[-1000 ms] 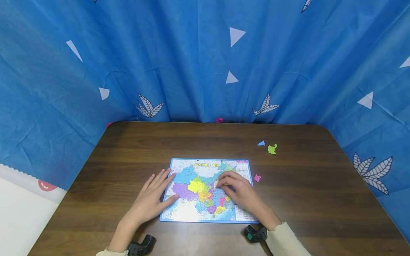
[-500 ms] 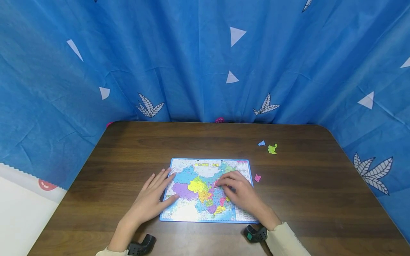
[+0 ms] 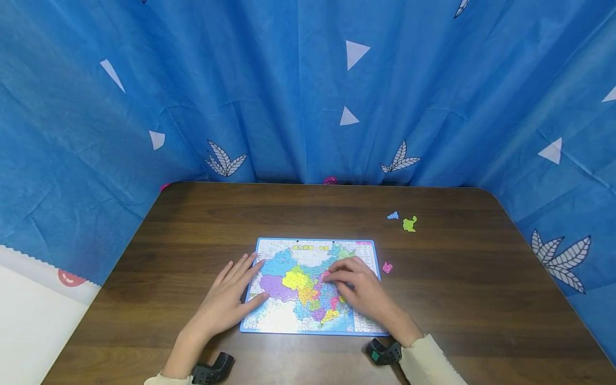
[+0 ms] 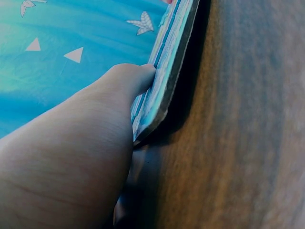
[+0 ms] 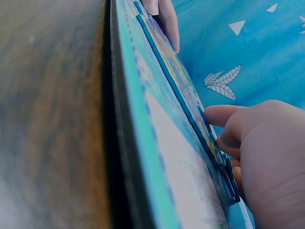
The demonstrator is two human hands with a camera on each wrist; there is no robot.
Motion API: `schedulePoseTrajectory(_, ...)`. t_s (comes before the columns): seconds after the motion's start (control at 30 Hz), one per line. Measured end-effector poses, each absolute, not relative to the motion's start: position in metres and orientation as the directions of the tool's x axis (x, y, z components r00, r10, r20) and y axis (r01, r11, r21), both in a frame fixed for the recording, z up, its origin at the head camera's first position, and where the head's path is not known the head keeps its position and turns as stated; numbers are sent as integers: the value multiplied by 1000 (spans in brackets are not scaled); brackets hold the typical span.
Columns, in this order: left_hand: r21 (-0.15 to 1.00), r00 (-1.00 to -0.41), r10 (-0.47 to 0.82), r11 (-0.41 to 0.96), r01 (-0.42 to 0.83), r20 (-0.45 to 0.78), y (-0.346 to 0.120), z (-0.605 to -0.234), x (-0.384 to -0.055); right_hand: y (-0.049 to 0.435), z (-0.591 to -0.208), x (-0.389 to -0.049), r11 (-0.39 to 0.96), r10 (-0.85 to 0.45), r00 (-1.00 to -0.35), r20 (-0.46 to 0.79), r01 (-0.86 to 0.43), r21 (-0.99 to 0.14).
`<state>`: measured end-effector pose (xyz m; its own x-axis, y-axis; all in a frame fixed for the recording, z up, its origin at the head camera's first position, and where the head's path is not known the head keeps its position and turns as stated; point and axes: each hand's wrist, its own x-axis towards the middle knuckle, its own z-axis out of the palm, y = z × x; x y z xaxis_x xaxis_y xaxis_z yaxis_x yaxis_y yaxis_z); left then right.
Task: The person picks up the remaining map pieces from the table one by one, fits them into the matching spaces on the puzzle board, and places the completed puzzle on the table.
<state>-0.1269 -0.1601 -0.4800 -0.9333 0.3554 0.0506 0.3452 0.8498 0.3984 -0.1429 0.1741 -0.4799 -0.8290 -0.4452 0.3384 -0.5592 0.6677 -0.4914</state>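
Observation:
A map puzzle board [image 3: 274, 321] with a blue rim lies flat on the table, most of its coloured pieces set in. My left hand [image 3: 226, 302] rests on its left side, fingers spread and straight; in the left wrist view the thumb [image 4: 138, 76] touches the board's surface. Over the right half of the map, my right hand [image 3: 361, 286] has its thumb and fingertips brought together at a small pink puzzle piece [image 3: 326, 274]. It pinches that piece against the map, and the fingers partly cover it. Pieces under the right palm are hidden.
Loose pieces lie on the wooden table [image 3: 457, 299]: a pink one [image 3: 387, 267] just right of the board, and a blue one [image 3: 392, 215] beside a green one [image 3: 409, 224] farther back. A blue curtain [image 3: 298, 107] hangs behind the table.
My right fingertips have shifted slightly left on the map. Pink now shows at their tips, where a pale spot was a second ago. The left hand stays still.

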Motion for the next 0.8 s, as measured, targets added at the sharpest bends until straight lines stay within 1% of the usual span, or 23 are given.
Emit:
schedulePoseTrajectory(0.33, 401, -932, 358, 848, 348, 53, -160, -480, -127, 175, -480, -143, 662, -468, -822, 323, -569, -488)
schedulePoseTrajectory(0.53, 393, -930, 359, 846, 360, 79, -160, -481, -127, 175, -481, -143, 657, -462, -829, 316, -559, -505)
schedulePoseTrajectory(0.8, 405, -931, 359, 843, 355, 68, -160, -480, -127, 174, -481, -142, 633, -450, -825, 343, -565, -529)
